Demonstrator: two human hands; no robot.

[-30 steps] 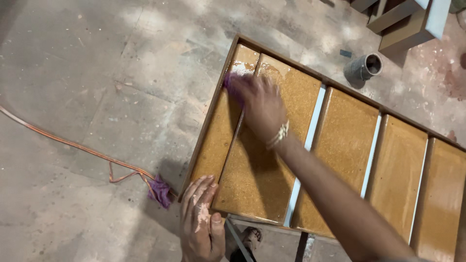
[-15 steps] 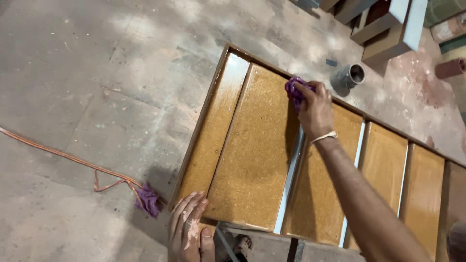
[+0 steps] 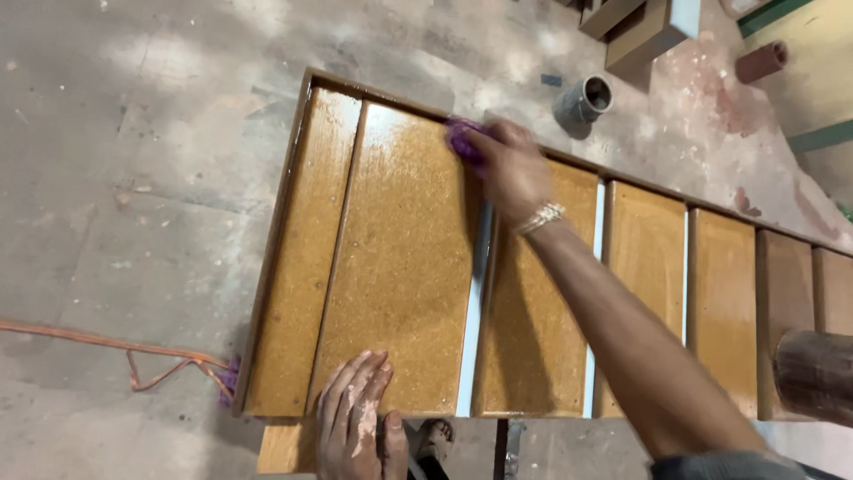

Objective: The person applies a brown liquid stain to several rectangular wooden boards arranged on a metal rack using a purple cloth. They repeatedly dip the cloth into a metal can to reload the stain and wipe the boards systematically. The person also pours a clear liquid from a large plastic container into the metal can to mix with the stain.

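Observation:
A long wooden panel with several glossy yellow-brown inset boards and pale dividing strips lies flat across the view. My right hand is stretched out to the panel's far edge and grips a purple cloth, pressing it on the wet-looking board by the frame. A bracelet sits on that wrist. My left hand rests flat, fingers together, on the near edge of the panel and holds nothing. Paint flecks mark its back.
The grey concrete floor surrounds the panel. A small grey tin stands beyond the far edge, with wooden blocks behind it. An orange cord with a purple rag runs along the floor at left. A dark wooden post shows at right.
My right hand has slid the purple cloth along the far edge of the panel. The view has shifted, so the panel sits more to the left. My left hand stays on the near edge.

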